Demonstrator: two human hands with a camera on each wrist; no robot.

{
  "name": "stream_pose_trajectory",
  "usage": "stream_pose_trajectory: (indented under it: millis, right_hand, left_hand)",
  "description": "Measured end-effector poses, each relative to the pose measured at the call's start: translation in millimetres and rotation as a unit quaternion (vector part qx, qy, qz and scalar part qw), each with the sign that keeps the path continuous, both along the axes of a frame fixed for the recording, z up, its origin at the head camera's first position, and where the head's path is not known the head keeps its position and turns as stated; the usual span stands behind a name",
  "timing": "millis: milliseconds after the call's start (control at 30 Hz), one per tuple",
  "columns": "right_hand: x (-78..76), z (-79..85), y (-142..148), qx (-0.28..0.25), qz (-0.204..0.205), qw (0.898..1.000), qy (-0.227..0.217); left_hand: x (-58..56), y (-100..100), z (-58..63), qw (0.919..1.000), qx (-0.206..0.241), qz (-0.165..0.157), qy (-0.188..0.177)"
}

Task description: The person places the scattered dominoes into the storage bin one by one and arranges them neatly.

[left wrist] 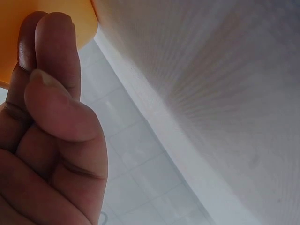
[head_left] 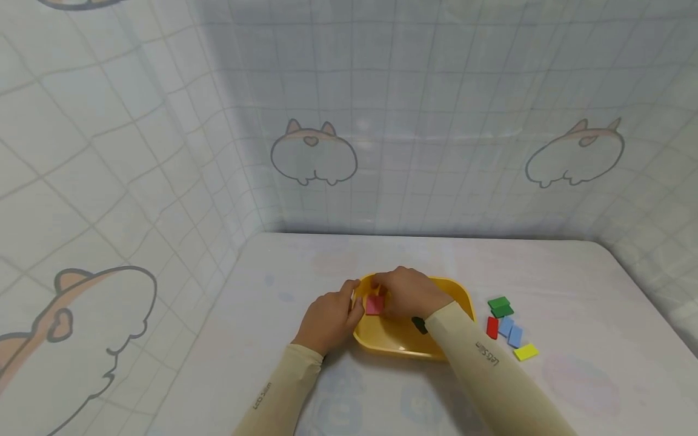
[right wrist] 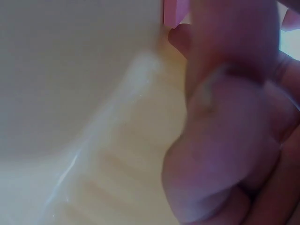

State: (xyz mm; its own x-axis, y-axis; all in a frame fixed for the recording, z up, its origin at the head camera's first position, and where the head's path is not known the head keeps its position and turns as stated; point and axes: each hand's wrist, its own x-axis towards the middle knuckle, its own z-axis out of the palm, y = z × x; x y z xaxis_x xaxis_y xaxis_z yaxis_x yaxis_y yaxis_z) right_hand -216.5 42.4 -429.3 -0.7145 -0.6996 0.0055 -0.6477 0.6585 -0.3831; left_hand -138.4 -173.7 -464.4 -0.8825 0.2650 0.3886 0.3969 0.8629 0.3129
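1. A small, flat, pinkish-red rectangular block (head_left: 374,305) is inside a yellow, round-cornered, plastic-looking tray (head_left: 376,344), in the tray's left part, near the centre of the head frame.
2. The right hand (head_left: 410,293) bends its fingers beside the block. The right wrist view shows the block next to a fingertip at the top edge, but I cannot tell whether the fingers pinch it or only touch it.
3. The left hand (head_left: 329,318) rests at the tray's left rim, a gap between thumb and index finger; its fingers carry no block.
4. The block looks light, stiff and hardly fragile. Its flat faces are probably smooth, so a one-sided push could slide or tip it.
5. Its two opposite narrow edges seem the best hold, between thumb and index fingertips.
6. The tray looks light and rigid, with a glossy surface; a hand at its rim should steady it on the worktop (head_left: 272,363).
7. A dark green block (head_left: 419,325) lies farther right in the tray, partly hidden by the right sleeve (head_left: 491,369).
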Motion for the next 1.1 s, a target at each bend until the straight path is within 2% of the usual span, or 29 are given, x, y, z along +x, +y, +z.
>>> stream_pose_trajectory:
  millis: [667, 900, 1100]
  right_hand:
    - [2.2, 4.1, 3.8, -0.006, 0.003, 1.000, -0.006]
    - [7.2, 17.5, 14.1, 0.021, -0.018, 1.000, -0.006]
    - [11.8, 36.3, 29.0, 0.027, -0.023, 0.999, 0.020]
  left_hand:
    - [-0.1, 3.0, -1.4, 1.0000, 0.004, -0.001, -0.003]
    - [-2.3, 5.1, -2.9, 0.9999, -0.003, -0.010, -0.002]
    - [-2.6, 1.5, -5.4, 0.9999, -0.007, 0.008, -0.009]
